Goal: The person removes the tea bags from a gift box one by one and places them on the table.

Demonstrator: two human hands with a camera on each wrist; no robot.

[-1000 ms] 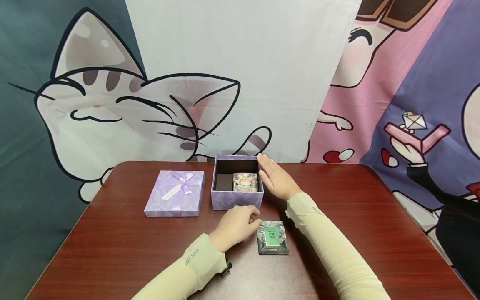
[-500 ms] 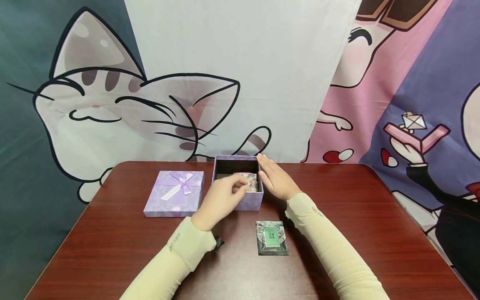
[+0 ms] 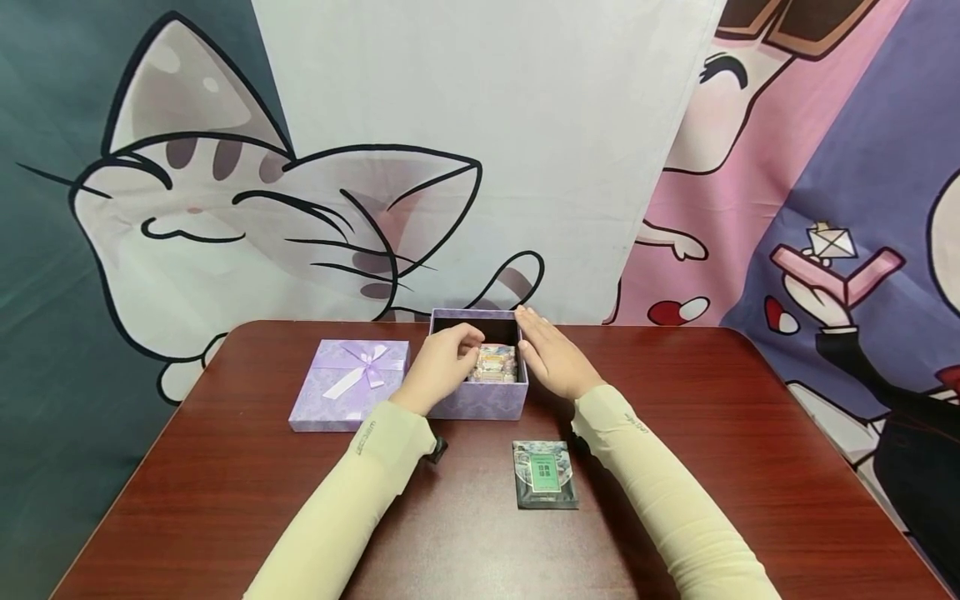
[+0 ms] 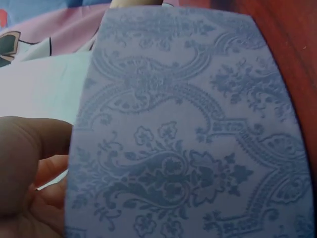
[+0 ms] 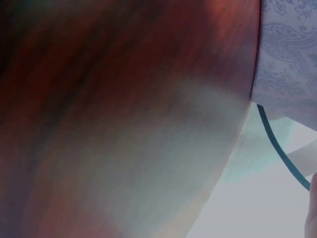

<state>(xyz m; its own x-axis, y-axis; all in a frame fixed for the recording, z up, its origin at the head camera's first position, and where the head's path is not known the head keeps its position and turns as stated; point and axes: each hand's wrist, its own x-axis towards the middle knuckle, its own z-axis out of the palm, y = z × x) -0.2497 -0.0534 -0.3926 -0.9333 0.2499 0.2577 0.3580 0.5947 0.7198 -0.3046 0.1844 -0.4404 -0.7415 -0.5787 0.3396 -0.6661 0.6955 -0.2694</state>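
Observation:
A lidless purple box (image 3: pixel 477 402) with a dark inside stands at the table's back edge. In its right part lies a small colourful packet (image 3: pixel 497 363). My left hand (image 3: pixel 437 367) reaches over the box's left front, fingers bent, tips close to the packet's left edge; whether they touch or pinch it is hidden. In the left wrist view, the patterned box wall (image 4: pixel 183 119) fills most of the picture, with bent fingers (image 4: pixel 49 144) at its left. My right hand (image 3: pixel 557 354) rests with fairly straight fingers against the box's right side. A green-labelled packet (image 3: pixel 545 475) lies on the table nearer me.
The purple box lid (image 3: pixel 349 387) with a ribbon bow lies left of the box. A reddish-brown table (image 3: pixel 225 467) carries everything. Behind its back edge hangs a cartoon-printed cloth (image 3: pixel 465 100). The right wrist view shows mostly blurred tabletop (image 5: pixel 124 99).
My left hand has gone from beside the green-labelled packet up over the box, then a little left within its opening. My right hand, the lid and the green-labelled packet stay in place.

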